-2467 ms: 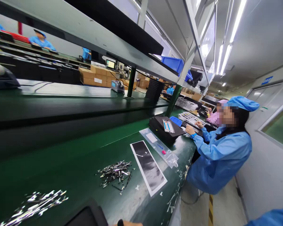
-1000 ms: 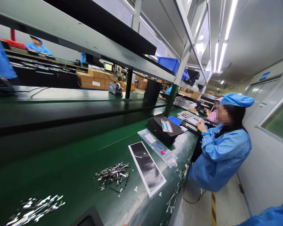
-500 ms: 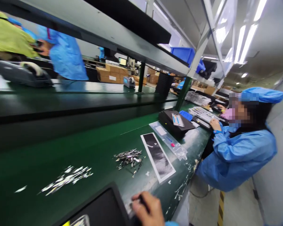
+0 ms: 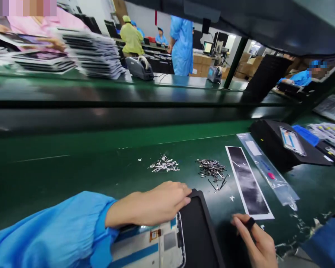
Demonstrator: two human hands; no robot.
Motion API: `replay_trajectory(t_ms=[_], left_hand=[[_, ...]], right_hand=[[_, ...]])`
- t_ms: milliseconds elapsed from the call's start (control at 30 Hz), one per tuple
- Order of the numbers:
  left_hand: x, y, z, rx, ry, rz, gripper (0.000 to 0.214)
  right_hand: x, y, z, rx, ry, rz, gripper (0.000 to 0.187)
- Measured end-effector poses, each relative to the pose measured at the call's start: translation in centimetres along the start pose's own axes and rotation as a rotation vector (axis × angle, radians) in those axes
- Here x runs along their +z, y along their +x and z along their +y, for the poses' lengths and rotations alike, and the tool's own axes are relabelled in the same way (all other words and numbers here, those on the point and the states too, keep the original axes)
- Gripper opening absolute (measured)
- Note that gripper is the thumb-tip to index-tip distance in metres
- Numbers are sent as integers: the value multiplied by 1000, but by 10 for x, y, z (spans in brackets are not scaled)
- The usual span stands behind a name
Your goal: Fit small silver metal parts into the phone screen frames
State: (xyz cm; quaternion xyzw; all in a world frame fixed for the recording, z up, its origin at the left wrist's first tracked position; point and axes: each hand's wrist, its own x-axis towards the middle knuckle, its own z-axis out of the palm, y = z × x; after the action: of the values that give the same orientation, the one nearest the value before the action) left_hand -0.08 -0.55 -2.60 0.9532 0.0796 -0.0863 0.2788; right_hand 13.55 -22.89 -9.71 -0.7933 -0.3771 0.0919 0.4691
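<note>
Your left hand (image 4: 163, 201): over black tray's (image 4: 199, 230) far edge, grip unclear | your right hand (image 4: 257, 238): right, fingers narrow, contents unclear | phone frame (image 4: 167, 247): near, on tray, blue strips (image 4: 139, 256) on | 2 piles of parts (image 4: 164, 164) (image 4: 212, 169): far, loose; work seems unfinished

The workbench (image 4: 72, 171) has a dark green top spanning the full width of the view. A raised ledge (image 4: 106, 93) runs along its rear; the glossy surface reflects light in pale patches. A dark green post (image 4: 236, 63) stands on the ledge. An overhead shelf (image 4: 257, 28), dark on its underside, crosses the upper right. Beyond the ledge, a long table (image 4: 162, 56) extends along the far side of the room. The rear wall (image 4: 167, 16) is whitish and carries a narrow vertical red strip (image 4: 156, 18). Cardboard boxes (image 4: 201, 63) are stacked below a lit monitor (image 4: 208, 47).
</note>
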Motion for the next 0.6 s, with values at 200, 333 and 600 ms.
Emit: replay_trajectory(t_ms=[200,333,600], left_hand=[[4,-6,-3,-15,-48,-75,31],[8,7,-8,-54,-141,-23,32],[19,14,-5,-185,-249,107,29]], right_hand=[[6,43,-18,6,-116,-182,27],[27,76,-17,-58,-199,-248,22],[52,84,8,-116,-330,-263,20]])
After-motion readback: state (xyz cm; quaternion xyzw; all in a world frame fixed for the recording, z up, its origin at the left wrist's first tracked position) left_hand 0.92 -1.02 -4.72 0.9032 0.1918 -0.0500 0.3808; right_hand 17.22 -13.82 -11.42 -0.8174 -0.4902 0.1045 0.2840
